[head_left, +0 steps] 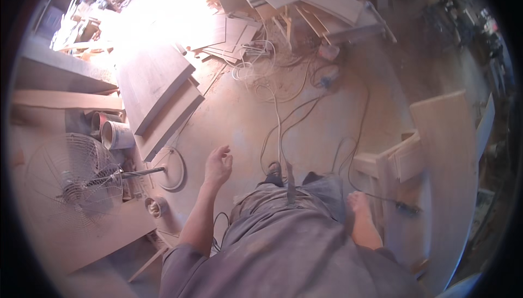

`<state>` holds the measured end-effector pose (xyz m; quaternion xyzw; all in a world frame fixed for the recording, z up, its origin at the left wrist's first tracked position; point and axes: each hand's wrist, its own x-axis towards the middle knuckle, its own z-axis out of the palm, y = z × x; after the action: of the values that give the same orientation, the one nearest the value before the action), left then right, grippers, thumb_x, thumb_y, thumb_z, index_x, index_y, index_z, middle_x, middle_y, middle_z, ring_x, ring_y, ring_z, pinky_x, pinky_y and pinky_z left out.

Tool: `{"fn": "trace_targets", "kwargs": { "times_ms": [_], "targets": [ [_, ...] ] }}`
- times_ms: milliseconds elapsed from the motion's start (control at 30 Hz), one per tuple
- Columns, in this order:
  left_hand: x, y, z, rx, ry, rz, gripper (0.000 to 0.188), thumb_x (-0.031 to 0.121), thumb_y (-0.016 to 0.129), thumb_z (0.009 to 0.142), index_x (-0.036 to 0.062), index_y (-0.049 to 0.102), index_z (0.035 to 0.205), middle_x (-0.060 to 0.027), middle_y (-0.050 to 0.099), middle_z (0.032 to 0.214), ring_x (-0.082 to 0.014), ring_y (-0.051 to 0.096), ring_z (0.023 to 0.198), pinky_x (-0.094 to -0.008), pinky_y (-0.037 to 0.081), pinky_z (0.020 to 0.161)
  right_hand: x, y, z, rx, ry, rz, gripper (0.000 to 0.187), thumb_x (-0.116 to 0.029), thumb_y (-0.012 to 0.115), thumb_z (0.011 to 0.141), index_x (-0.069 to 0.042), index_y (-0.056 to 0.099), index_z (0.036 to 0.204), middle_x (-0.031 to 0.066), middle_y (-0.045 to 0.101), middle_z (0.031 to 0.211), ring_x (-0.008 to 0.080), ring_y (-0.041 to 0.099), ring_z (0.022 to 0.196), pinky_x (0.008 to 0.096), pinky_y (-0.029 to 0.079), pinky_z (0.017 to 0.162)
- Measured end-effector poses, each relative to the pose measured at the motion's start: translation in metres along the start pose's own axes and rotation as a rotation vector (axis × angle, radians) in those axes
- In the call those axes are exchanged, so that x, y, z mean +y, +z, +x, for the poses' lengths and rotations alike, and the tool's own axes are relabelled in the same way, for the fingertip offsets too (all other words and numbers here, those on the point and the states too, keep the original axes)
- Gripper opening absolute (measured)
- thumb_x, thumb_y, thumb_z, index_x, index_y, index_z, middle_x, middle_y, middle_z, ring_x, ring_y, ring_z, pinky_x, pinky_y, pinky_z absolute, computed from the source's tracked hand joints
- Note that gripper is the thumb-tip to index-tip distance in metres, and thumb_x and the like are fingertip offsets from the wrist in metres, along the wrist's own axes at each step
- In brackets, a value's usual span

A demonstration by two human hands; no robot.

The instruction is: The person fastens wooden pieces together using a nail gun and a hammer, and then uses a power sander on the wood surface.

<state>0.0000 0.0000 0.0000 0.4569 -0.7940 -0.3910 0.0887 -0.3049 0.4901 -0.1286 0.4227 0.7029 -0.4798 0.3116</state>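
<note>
My left hand (219,166) is held out over the dusty floor, with nothing in it. Its fingers are loosely bent and the thumb stands a little apart. Nearest to it are a round metal fan base (173,173) and the end of a stack of boards (158,88). By my right thigh hangs my right hand (358,204), small and soft in the picture. Its fingers look loose and I see nothing in them. A wooden frame piece (389,164) and a long pale board (448,156) stand to the right of it.
A wire-caged fan (81,172) and a white bucket (116,134) are on the left. A small tin (156,207) stands below them. Cables (279,115) run along the floor toward my feet. Sheets of board (321,1) are piled at the far side. Bright glare hides part of the far left.
</note>
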Motion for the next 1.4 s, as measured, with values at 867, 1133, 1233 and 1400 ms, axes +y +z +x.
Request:
{"fn": "trace_targets", "kwargs": {
  "times_ms": [867, 1133, 1233, 1400],
  "targets": [
    [-0.190, 0.162, 0.506, 0.022, -0.948, -0.995, 0.047, 0.026, 0.057, 0.099, 0.0051, 0.045, 0.140, -0.0067, 0.060, 0.107, -0.0172, 0.059, 0.088, -0.0334, 0.050, 0.073, -0.191, 0.369, -0.074, -0.519, -0.293, -0.903, 0.026, -0.010, 0.061, 0.095, 0.001, 0.062, 0.118, 0.0089, 0.069, 0.092, 0.0187, 0.068, 0.083, 0.0320, 0.055, 0.074],
    [-0.286, 0.206, 0.695, 0.075, -0.902, -1.064, 0.097, 0.024, 0.062, 0.094, 0.0066, -0.006, 0.161, -0.0203, 0.003, 0.169, -0.0358, 0.001, 0.156, -0.0509, 0.002, 0.124, -0.069, 0.171, 0.017, -0.407, -0.759, -1.978, 0.017, -0.018, 0.059, 0.095, -0.006, 0.072, 0.095, 0.0057, 0.064, 0.075, 0.0186, 0.061, 0.064, 0.0366, 0.049, 0.057],
    [-0.296, 0.235, 0.752, 0.146, -0.976, -0.976, 0.094, 0.022, 0.062, 0.095, 0.0066, -0.003, 0.161, -0.0206, 0.018, 0.166, -0.0350, 0.015, 0.154, -0.0524, 0.009, 0.123, -0.072, 0.216, -0.013, -0.191, -0.250, -1.506, 0.018, -0.017, 0.060, 0.094, -0.005, 0.072, 0.098, 0.0062, 0.065, 0.077, 0.0173, 0.062, 0.066, 0.0352, 0.050, 0.059],
    [-0.339, 0.267, 0.771, 0.191, -0.566, -1.434, 0.041, 0.013, 0.051, 0.103, -0.0043, 0.040, 0.138, -0.0111, 0.066, 0.093, -0.0197, 0.063, 0.083, -0.0431, 0.049, 0.092, -0.097, 0.290, -0.028, -0.101, -0.162, -1.268, 0.019, -0.017, 0.061, 0.094, -0.004, 0.073, 0.102, 0.0070, 0.068, 0.080, 0.0151, 0.062, 0.069, 0.0327, 0.050, 0.061]
  ]
}}
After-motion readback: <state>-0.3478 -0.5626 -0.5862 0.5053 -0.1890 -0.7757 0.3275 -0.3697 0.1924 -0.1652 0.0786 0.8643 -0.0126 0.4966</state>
